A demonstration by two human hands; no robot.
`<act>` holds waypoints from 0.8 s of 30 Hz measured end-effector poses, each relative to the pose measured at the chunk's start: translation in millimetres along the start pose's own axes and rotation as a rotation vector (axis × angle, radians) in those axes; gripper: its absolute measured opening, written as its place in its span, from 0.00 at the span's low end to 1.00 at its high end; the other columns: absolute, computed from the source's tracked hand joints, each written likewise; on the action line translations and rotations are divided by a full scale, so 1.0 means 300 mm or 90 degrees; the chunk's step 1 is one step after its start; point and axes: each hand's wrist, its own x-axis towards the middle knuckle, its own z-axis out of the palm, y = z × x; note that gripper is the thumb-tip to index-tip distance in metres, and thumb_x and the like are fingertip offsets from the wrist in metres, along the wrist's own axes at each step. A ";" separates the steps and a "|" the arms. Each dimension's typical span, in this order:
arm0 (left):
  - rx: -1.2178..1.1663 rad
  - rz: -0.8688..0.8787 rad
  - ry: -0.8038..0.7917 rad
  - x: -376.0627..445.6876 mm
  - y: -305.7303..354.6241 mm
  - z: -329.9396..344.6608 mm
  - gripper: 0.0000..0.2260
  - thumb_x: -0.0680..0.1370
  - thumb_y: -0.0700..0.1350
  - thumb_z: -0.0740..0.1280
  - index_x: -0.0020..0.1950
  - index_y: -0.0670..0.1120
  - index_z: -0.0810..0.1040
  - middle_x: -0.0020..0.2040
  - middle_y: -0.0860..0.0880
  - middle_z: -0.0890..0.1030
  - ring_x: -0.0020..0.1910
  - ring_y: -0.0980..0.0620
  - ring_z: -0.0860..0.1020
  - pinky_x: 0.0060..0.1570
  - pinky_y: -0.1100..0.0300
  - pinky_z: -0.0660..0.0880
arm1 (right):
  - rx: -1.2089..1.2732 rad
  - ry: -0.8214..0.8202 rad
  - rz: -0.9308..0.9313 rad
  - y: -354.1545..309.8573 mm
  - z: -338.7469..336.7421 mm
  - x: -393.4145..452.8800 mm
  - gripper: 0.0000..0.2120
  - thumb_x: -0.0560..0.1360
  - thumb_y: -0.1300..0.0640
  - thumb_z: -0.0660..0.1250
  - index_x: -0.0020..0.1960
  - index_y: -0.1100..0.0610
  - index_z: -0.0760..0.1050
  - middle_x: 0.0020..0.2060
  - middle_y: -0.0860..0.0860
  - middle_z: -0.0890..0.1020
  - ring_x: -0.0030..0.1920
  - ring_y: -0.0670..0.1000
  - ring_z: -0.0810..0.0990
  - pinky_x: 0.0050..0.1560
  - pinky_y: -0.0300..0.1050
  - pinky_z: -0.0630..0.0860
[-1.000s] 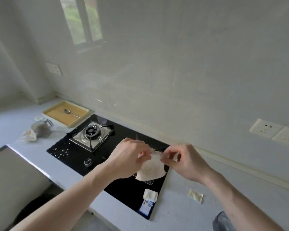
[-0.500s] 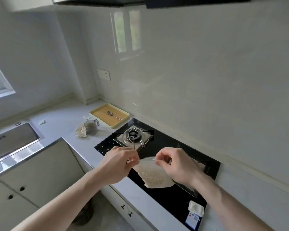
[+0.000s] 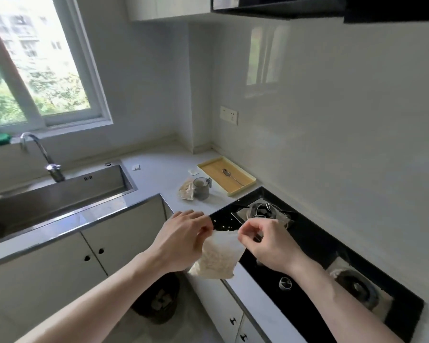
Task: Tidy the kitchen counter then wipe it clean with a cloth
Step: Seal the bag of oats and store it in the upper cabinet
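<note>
A small clear plastic bag of pale grains [image 3: 217, 258] hangs in the air over the counter's front edge, beside the black gas hob [image 3: 315, 248]. My left hand [image 3: 183, 238] pinches its top left corner and my right hand [image 3: 265, 243] pinches its top right corner. On the grey counter [image 3: 164, 169] behind stand a grey lidded jar [image 3: 201, 188] with another crumpled bag [image 3: 186, 190] against it. A yellow tray [image 3: 243, 186] holding a spoon [image 3: 229, 175] lies by the wall. White crumbs [image 3: 223, 222] dot the hob's near corner.
A steel sink [image 3: 60, 196] with a tap [image 3: 42, 157] sits at the left under the window. Two small white scraps [image 3: 136, 167] lie on the counter. A dark waste bin [image 3: 159, 298] stands on the floor below. A small ring [image 3: 285, 283] rests on the hob.
My view has swung left, bringing the sink and window into sight. Both hands still hold the bag, now over the counter's front edge above the bin rather than over the hob.
</note>
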 end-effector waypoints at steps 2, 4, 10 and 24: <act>0.011 -0.007 0.012 -0.003 -0.061 -0.020 0.05 0.79 0.47 0.63 0.44 0.56 0.73 0.42 0.61 0.76 0.45 0.59 0.74 0.47 0.66 0.67 | -0.005 -0.019 -0.019 -0.039 0.058 0.075 0.07 0.75 0.44 0.71 0.46 0.46 0.82 0.40 0.38 0.83 0.46 0.40 0.82 0.48 0.40 0.79; 0.015 -0.021 0.023 -0.001 -0.122 -0.032 0.05 0.79 0.47 0.63 0.44 0.56 0.73 0.42 0.60 0.77 0.45 0.57 0.74 0.47 0.64 0.70 | -0.006 -0.031 -0.036 -0.070 0.122 0.151 0.08 0.75 0.44 0.72 0.47 0.47 0.83 0.41 0.38 0.83 0.46 0.39 0.81 0.48 0.39 0.78; 0.038 -0.072 0.037 0.051 -0.373 -0.035 0.03 0.79 0.50 0.64 0.46 0.57 0.75 0.43 0.61 0.76 0.46 0.57 0.75 0.47 0.62 0.71 | -0.003 -0.024 -0.034 -0.108 0.278 0.399 0.07 0.74 0.46 0.74 0.45 0.49 0.83 0.40 0.41 0.85 0.43 0.40 0.82 0.45 0.36 0.77; 0.009 -0.160 -0.029 0.372 -0.902 0.065 0.06 0.79 0.52 0.67 0.56 0.57 0.79 0.51 0.60 0.80 0.51 0.54 0.78 0.49 0.60 0.72 | -0.034 -0.028 0.007 0.048 0.537 1.010 0.09 0.72 0.44 0.71 0.39 0.49 0.78 0.35 0.40 0.82 0.39 0.43 0.80 0.40 0.43 0.77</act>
